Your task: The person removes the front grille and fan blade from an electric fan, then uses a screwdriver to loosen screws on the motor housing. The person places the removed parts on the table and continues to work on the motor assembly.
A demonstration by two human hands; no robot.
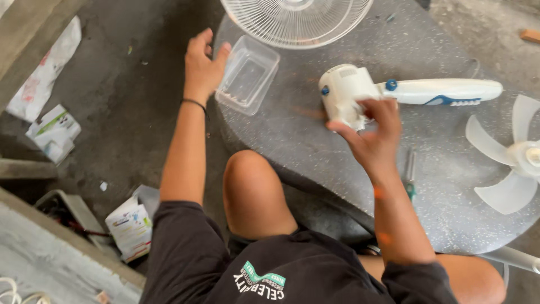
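Currently right hand (374, 138) fingers are clutching the white plastic fan motor housing (344, 95) on the round grey stone worktop (315, 163); its neck is running rightward. Left hand (203, 65), fingers loose, is touching the clear plastic tray (248, 76).

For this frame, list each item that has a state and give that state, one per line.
Fan motor housing: lying on its side on the round table, blades and grille off.
Fan blade: detached, lying flat.
Wire grille: detached, lying on the table.
Clear plastic tray: appears empty.
Right hand: touching the housing, fingers bent.
Left hand: open, at the tray's edge.
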